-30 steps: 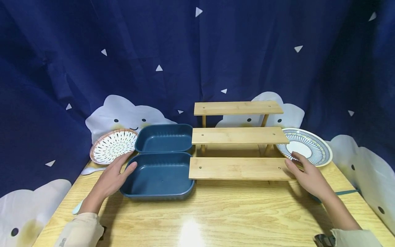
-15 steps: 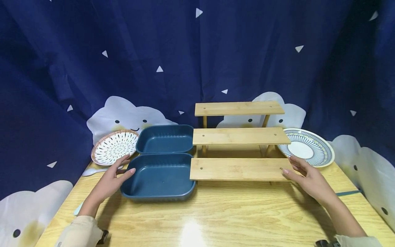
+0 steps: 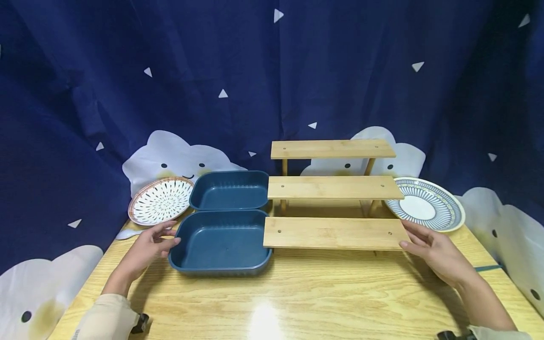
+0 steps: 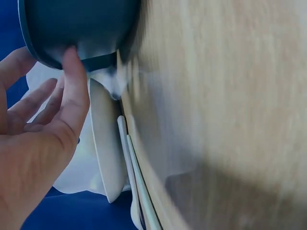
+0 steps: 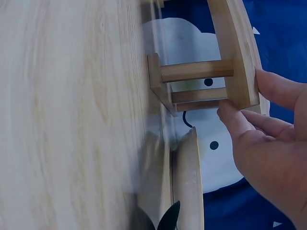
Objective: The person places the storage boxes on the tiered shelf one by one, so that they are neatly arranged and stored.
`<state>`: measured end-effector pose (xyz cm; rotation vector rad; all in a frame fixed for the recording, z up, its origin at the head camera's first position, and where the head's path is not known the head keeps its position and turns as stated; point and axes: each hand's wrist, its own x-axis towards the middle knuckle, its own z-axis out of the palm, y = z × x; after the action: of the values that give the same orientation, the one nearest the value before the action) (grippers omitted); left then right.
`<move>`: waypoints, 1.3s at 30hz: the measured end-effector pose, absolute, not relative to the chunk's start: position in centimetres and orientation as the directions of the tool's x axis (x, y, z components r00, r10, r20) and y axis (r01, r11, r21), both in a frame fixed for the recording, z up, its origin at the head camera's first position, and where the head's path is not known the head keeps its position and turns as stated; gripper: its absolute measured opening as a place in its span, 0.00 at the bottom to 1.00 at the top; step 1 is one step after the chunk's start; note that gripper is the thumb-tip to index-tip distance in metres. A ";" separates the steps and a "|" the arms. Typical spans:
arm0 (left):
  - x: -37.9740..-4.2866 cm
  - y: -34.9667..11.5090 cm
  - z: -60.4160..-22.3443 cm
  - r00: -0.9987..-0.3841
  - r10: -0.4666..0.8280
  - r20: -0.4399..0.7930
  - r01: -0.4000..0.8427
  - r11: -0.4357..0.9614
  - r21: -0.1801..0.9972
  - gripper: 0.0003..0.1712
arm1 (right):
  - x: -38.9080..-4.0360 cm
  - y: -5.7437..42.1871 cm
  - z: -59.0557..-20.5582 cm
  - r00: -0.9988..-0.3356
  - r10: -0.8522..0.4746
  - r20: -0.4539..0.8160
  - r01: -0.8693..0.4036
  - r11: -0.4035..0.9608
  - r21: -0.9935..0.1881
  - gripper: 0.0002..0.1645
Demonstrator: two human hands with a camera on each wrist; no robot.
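Note:
A dark blue rectangular bin (image 3: 221, 269) stands at centre left, with a second blue bin (image 3: 231, 205) behind it. My left hand (image 3: 146, 248) is at the front bin's left wall, fingers relaxed; in the left wrist view its thumb touches the bin. To the right stands a three-tier wooden shelf (image 3: 333, 233), its lowest plank meeting the front bin's right rim. My right hand (image 3: 439, 255) is at the right end of that plank, thumb and fingers loosely bent against the end; the right wrist view shows thumb and forefinger touching the wood (image 5: 242, 72).
A white plate with dark dashes (image 3: 161, 202) leans at the back left, a pale spoon (image 3: 128, 233) before it. A patterned plate (image 3: 425, 205) sits behind the shelf's right side. Dark green utensil handle (image 3: 488, 267) lies at right. A blue curtain (image 3: 272, 71) hangs behind.
My left hand has drawn slightly down and toward its bin's left wall. My right hand's thumb has shifted from over the lowest plank to its right end. The view has turned slightly left.

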<state>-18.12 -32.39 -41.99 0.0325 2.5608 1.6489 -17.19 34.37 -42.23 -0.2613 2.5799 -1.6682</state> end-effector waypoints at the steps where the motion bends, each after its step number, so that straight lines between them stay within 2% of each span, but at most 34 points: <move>1: -18.2 -32.5 -42.0 -0.995 0.067 -0.074 -0.041 0.402 0.915 0.39 | -17.3 34.4 -42.3 -0.982 -0.180 0.050 -0.116 0.378 -0.918 0.43; 7: -18.4 -32.7 -42.1 -0.995 0.072 -0.069 -0.039 0.351 0.936 0.36 | -17.5 34.6 -43.1 -0.974 -0.206 0.096 -0.142 0.220 -0.965 0.41; 14: -18.4 -32.5 -42.0 -0.994 0.083 -0.072 -0.041 0.328 0.944 0.32 | -17.6 34.9 -43.6 -0.978 -0.191 0.083 -0.099 0.075 -0.992 0.42; 22: -18.4 -32.0 -41.9 -0.994 0.069 -0.082 -0.064 0.228 0.971 0.34 | -17.5 35.1 -43.4 -0.985 -0.156 0.079 -0.091 0.073 -0.993 0.40; 26: -18.3 -31.8 -41.9 -0.994 0.073 -0.080 -0.073 0.082 0.994 0.31 | -17.5 35.2 -43.4 -0.987 -0.143 0.080 -0.093 0.086 -0.992 0.37; 31: -18.5 -31.5 -41.7 -0.993 0.117 -0.021 -0.039 -0.156 0.987 0.29 | -17.5 35.1 -43.4 -0.986 -0.156 0.064 -0.077 0.077 -0.994 0.39; 39: -18.4 -31.3 -40.6 -0.986 0.159 0.052 0.006 -0.276 0.961 0.30 | -17.7 35.1 -43.4 -0.981 -0.187 0.058 -0.072 0.066 -0.995 0.42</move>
<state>-18.40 -31.34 -40.61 0.2096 1.8289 2.4262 -17.69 35.07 -43.37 -0.2714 2.2303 -2.0728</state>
